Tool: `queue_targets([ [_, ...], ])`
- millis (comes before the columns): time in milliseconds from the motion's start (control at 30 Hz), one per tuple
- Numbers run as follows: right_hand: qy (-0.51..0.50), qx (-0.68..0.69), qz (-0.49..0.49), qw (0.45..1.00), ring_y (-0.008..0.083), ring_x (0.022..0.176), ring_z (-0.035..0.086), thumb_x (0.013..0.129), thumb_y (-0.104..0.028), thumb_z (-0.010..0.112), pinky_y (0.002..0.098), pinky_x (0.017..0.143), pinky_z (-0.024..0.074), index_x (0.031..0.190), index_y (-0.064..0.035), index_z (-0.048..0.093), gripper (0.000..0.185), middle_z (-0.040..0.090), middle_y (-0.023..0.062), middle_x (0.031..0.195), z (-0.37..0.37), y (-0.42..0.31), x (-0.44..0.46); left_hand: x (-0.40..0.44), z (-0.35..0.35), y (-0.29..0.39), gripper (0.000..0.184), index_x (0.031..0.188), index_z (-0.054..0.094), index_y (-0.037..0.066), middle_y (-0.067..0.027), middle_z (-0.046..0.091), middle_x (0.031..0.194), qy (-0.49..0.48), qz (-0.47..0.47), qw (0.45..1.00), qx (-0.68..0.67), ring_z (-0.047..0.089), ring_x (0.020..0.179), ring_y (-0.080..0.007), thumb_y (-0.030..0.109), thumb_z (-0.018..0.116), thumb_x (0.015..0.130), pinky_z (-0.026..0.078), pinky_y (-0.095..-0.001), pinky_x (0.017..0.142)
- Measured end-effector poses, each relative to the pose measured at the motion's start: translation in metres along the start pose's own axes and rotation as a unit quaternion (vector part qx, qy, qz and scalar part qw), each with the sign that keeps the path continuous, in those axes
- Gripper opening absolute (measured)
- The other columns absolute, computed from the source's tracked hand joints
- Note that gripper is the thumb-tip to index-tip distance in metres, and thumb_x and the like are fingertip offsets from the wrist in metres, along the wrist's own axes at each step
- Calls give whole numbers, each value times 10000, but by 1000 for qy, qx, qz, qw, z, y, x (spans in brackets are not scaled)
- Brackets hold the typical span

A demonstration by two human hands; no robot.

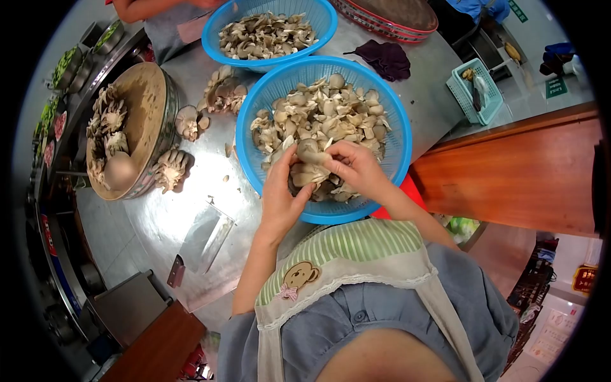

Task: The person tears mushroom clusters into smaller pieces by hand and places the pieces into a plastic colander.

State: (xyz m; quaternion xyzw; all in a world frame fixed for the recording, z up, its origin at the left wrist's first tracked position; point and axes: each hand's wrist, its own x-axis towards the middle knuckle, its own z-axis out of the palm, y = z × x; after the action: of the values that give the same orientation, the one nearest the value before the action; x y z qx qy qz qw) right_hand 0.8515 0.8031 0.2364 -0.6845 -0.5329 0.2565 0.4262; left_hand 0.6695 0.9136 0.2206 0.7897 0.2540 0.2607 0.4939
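My left hand (281,196) is closed around a small cluster of oyster mushrooms (310,174) from its left side. My right hand (361,169) pinches a cap of the same cluster between thumb and fingers. Both hands are over the near part of a blue plastic colander (406,124). Beneath and beyond them, loose oyster mushroom pieces (331,108) fill much of the colander. The underside of the held cluster is hidden by my fingers.
A second blue colander (331,28) of mushrooms stands behind, near another person's arm (143,9). To the left are a round wooden board (148,95) with mushroom clusters, loose clusters (170,169) and a cleaver (205,239). A dark purple cloth (383,60) and green basket (490,99) lie right.
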Motion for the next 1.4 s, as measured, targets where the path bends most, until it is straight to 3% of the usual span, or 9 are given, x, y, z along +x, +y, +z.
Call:
queue_targets([
  [167, 81, 352, 170, 917, 61, 751, 580, 1041, -253, 576, 218, 667, 487, 1159, -32, 640, 259, 656, -28, 915, 7, 27, -1, 0, -7, 3, 802, 1447, 477, 86, -142, 578, 1314, -30, -43, 999, -1, 588, 1180, -265, -40, 787, 718, 504, -353, 972],
  [433, 28, 334, 138, 932, 50, 762, 578, 1057, -296, 539, 215, 675, 496, 1193, -11, 609, 323, 620, -21, 940, -8, -14, 5, 29, -14, 30, 602, 1311, 581, 57, -152, 586, 1254, 69, 105, 988, 87, 573, 1118, -339, 152, 821, 767, 445, -418, 979],
  [500, 21, 334, 142, 932, 47, 779, 579, 1044, -284, 569, 211, 687, 494, 1200, -7, 603, 320, 617, -20, 949, -5, -16, 2, 39, -6, 31, 498, 1248, 622, 37, -136, 658, 1155, 55, 94, 994, 30, 626, 1034, -286, 156, 804, 801, 482, -380, 918],
  [567, 13, 298, 120, 947, 41, 799, 575, 1029, -263, 599, 212, 706, 494, 1235, -1, 593, 333, 616, -20, 954, -4, -17, 1, 47, -2, 36, 409, 1186, 649, 7, -107, 709, 989, 22, -38, 993, -108, 664, 907, -206, 144, 788, 827, 517, -328, 817],
  [600, 56, 306, 87, 946, 38, 816, 570, 1019, -243, 618, 220, 714, 491, 1214, 4, 615, 315, 628, -23, 958, -1, -22, 3, 49, 1, 36, 352, 1164, 653, -11, -80, 721, 912, 36, 13, 997, -71, 661, 833, -141, 132, 763, 863, 523, -290, 743],
  [967, 184, 324, 124, 920, 44, 797, 547, 1004, -238, 639, 219, 717, 463, 1090, -4, 686, 254, 637, -34, 895, -27, -6, 7, 62, 2, 30, 281, 1244, 627, 8, -19, 616, 1030, -12, -100, 959, -265, 547, 836, -55, 42, 588, 968, 455, -199, 737],
  [1133, 165, 330, 79, 926, 51, 824, 601, 932, -135, 724, 218, 754, 516, 1186, -14, 640, 294, 662, -20, 947, -17, -16, 9, 74, 6, 42, 274, 1149, 659, 14, -1, 627, 978, -46, -39, 967, -246, 555, 871, -70, 123, 746, 913, 462, -212, 755],
  [1233, 94, 246, 68, 962, 47, 832, 606, 912, -150, 752, 213, 762, 516, 1164, -19, 646, 303, 665, -17, 948, -23, -24, 7, 77, 11, 34, 279, 1126, 662, 7, -1, 645, 963, -63, -62, 957, -275, 563, 882, -63, 126, 767, 896, 469, -218, 759],
  [1400, 75, 340, 93, 933, 32, 875, 581, 935, -211, 738, 212, 735, 497, 1127, -34, 649, 276, 617, -41, 887, -26, -19, 13, 78, 4, 37, 212, 1073, 664, -1, 6, 650, 929, -116, -61, 961, -245, 560, 856, -49, 122, 741, 917, 467, -221, 735],
])
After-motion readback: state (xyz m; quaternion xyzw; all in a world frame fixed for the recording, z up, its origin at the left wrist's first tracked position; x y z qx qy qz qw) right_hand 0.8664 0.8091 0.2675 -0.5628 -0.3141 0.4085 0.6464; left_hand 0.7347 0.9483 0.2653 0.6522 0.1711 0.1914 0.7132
